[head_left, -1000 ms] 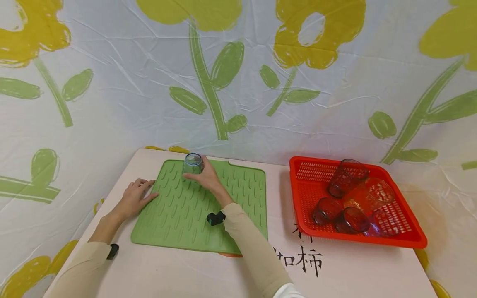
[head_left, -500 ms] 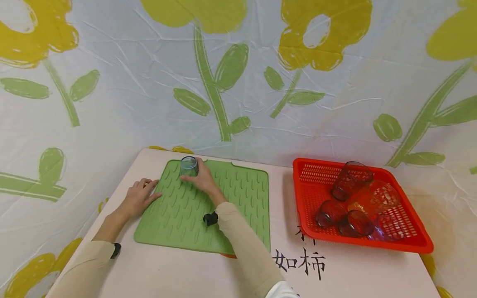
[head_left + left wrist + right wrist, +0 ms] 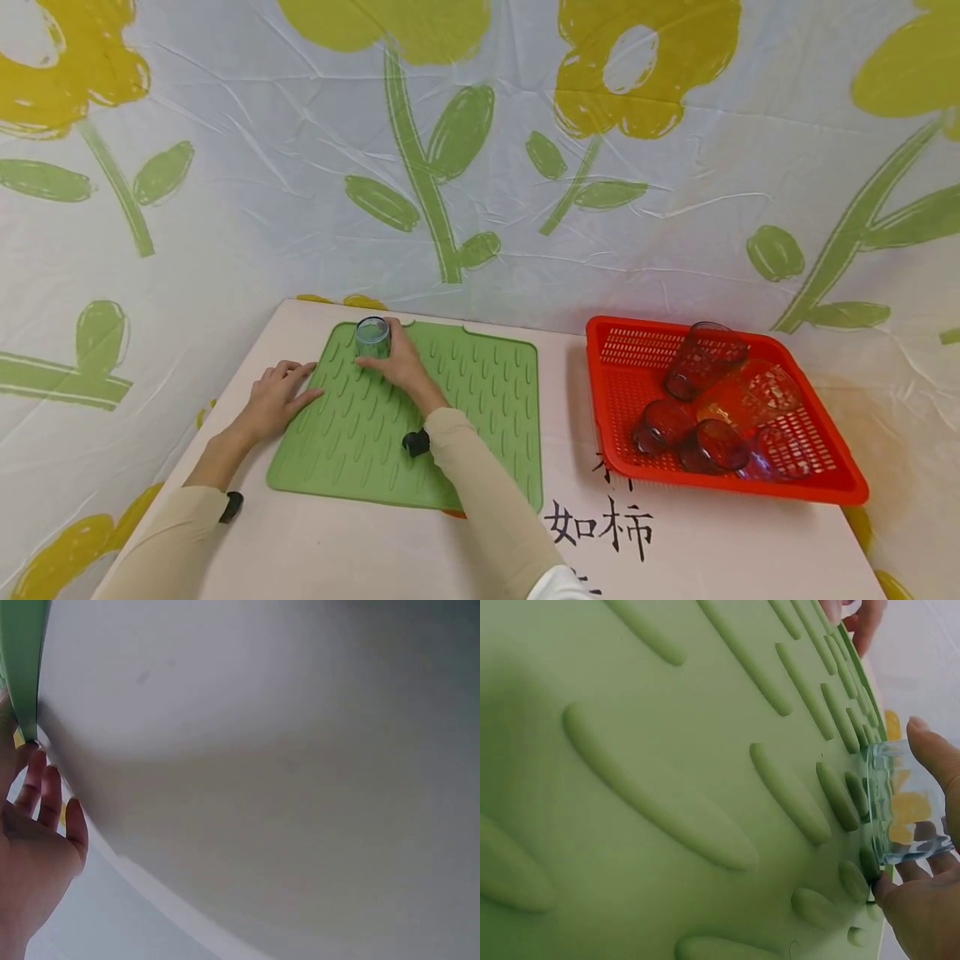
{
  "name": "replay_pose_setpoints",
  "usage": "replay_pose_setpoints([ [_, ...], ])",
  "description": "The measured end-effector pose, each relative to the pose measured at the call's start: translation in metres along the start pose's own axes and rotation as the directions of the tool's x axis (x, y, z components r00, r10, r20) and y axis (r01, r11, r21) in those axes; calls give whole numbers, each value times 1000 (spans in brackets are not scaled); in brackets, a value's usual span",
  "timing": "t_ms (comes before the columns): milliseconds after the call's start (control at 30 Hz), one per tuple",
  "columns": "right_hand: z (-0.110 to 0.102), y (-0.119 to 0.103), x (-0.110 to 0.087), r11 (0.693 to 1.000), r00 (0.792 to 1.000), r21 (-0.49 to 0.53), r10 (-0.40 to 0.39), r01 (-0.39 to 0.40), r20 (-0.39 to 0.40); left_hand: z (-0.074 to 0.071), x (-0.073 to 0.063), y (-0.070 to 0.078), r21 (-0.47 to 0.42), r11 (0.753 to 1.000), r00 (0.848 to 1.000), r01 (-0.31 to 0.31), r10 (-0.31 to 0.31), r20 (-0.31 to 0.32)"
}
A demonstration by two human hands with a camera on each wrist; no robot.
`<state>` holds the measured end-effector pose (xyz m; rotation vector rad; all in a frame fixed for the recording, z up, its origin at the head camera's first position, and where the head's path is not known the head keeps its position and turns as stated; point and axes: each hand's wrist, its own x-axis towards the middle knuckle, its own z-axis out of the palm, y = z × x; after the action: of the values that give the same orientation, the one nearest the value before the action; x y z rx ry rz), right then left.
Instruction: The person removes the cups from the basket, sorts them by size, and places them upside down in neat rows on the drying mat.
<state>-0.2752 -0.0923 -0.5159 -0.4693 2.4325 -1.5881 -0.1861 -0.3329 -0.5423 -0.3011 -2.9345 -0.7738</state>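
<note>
A clear bluish drinking glass [image 3: 372, 339] stands at the back left of the ribbed green drying mat [image 3: 483, 408]. My right hand [image 3: 403, 360] grips it from the right side, the thumb on the near side and the fingers behind. In the right wrist view, one end of the glass [image 3: 904, 799] is at or very near the mat's ridges; I cannot tell whether it bears on them. My left hand [image 3: 275, 402] rests at the mat's left edge, fingers loosely extended. The left wrist view shows the left hand [image 3: 41, 855] by the green mat edge.
On the right of the table [image 3: 360, 550] sits a red plastic basket [image 3: 615, 392] with several glasses [image 3: 705, 358] lying in it. A flower-printed cloth [image 3: 517, 267] hangs behind and at the left. Black characters [image 3: 600, 525] mark the table covering.
My right hand has moved the glass a little left and toward me over the mat. The left hand stays at the mat's edge. The head view has shifted slightly.
</note>
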Motion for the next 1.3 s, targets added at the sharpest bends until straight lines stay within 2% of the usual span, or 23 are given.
replay_pose_setpoints([
  [300,3,1,2,1000,1000,-23,-10,10,-13,-1,1,3,-36,999,1000,13,-13,-1],
  [533,-2,4,-1,998,1000,-53,-16,17,22,-5,2,6,-53,998,1000,23,-22,8],
  [767,-7,4,-5,997,999,-70,-24,27,46,-2,1,4,-60,998,1000,27,-27,2],
  [933,-16,0,-14,998,998,-69,4,0,61,-1,0,2,-64,998,1000,19,-20,-3],
  [1133,-33,0,-27,995,995,-100,-7,17,99,-1,0,3,-66,998,1000,0,-2,-29],
  [1300,-48,-2,-41,995,991,-98,-15,28,134,-1,0,4,-63,998,1000,4,-6,-28],
])
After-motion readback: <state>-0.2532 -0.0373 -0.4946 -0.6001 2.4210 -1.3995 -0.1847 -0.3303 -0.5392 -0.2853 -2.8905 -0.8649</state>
